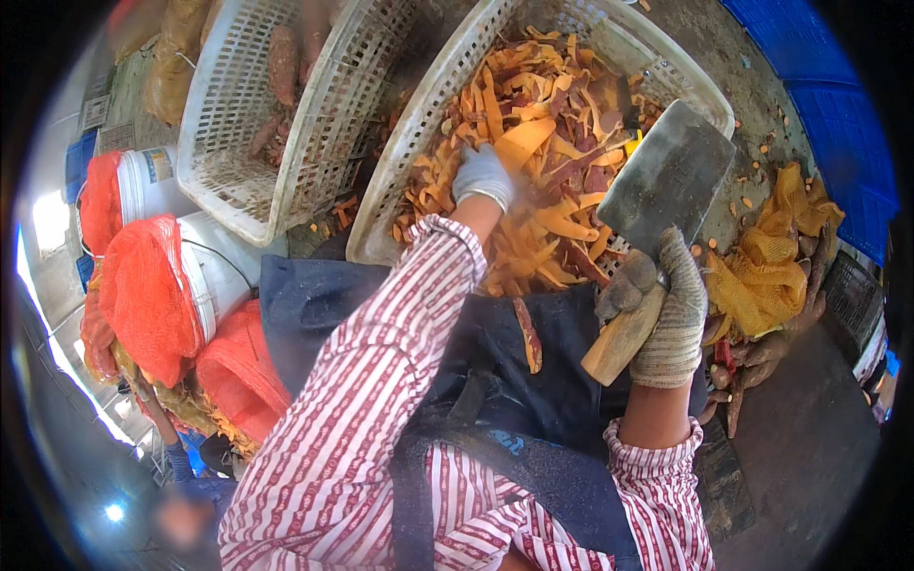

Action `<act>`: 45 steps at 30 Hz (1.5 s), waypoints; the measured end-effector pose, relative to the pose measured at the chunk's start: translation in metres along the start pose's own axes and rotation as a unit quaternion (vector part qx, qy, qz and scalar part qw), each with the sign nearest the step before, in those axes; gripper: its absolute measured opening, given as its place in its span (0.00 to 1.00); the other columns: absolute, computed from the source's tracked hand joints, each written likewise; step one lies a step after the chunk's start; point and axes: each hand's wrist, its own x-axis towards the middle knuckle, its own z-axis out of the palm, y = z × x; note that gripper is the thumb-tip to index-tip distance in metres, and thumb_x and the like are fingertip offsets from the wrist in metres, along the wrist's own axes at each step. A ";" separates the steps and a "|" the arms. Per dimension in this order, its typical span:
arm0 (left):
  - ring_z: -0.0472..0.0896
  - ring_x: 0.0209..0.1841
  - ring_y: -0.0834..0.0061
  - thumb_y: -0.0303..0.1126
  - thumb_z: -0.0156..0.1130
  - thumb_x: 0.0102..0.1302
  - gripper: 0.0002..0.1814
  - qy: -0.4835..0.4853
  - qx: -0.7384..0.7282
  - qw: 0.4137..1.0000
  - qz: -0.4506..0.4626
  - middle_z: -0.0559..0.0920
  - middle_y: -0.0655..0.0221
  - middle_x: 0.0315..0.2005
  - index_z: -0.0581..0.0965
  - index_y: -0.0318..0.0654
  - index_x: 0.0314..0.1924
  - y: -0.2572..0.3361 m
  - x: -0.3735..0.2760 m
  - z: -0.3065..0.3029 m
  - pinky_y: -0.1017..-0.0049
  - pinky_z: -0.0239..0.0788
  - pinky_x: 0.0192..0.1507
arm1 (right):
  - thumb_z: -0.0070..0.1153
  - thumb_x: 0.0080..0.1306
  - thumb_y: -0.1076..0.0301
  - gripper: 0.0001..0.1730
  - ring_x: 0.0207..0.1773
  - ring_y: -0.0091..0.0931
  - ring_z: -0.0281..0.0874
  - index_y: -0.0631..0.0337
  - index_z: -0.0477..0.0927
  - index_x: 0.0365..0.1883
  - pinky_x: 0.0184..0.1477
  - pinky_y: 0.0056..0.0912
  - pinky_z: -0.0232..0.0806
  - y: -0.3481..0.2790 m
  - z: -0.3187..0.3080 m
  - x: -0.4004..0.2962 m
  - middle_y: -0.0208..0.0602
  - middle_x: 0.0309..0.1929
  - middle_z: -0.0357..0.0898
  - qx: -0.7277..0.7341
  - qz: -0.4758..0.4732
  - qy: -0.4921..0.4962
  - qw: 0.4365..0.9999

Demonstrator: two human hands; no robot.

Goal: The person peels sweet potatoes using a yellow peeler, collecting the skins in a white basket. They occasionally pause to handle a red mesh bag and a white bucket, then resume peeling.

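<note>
My left hand (483, 175), in a white glove, reaches into a plastic basket (407, 128) heaped with orange and reddish sweet potato peelings (564, 171). Its fingers are at a broad orange slice (525, 145); whether they grip it is hidden. In a striped knit glove, my right hand (671, 321) is closed around the wooden handle (625, 339) of a cleaver (671, 175). The wide dark blade points up and away, over the basket's right side. A grey, stained, lumpy part (627, 285) is beside the handle. One peel strip (528, 335) lies on the dark apron.
Another perforated basket (214, 171) at the left contains several sweet potatoes (283, 64). White buckets (221, 264) and red mesh bags (146, 307) stand nearer left. A yellow mesh bag (764, 278) lies by sweet potatoes (760, 357) at the right. Another person (189, 510) is at lower left.
</note>
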 end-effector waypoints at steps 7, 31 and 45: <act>0.72 0.49 0.59 0.41 0.67 0.43 0.34 0.097 -0.178 0.972 0.119 0.68 0.51 0.48 0.66 0.34 0.50 -0.025 -0.029 -0.007 0.68 0.66 0.48 | 0.46 0.63 0.56 0.13 0.14 0.20 0.64 0.56 0.71 0.31 0.16 0.25 0.63 0.003 -0.007 0.006 0.23 0.15 0.65 0.045 0.034 -0.037 0.998; 0.75 0.39 0.71 0.36 0.66 0.39 0.28 0.254 -0.391 0.859 -0.211 0.78 0.62 0.36 0.72 0.32 0.43 -0.513 -0.354 -0.072 0.73 0.65 0.44 | 0.44 0.61 0.51 0.17 0.16 0.24 0.63 0.54 0.69 0.21 0.21 0.31 0.62 0.039 -0.045 0.068 0.26 0.14 0.66 -0.212 0.080 -0.074 0.971; 0.70 0.48 0.54 0.40 0.63 0.47 0.33 0.528 -0.112 0.841 -0.018 0.72 0.51 0.45 0.65 0.37 0.53 -0.449 -0.271 -0.130 0.64 0.61 0.51 | 0.51 0.57 0.57 0.14 0.12 0.27 0.64 0.57 0.69 0.20 0.16 0.31 0.62 0.034 -0.002 0.034 0.33 0.14 0.68 -0.399 0.017 0.040 0.916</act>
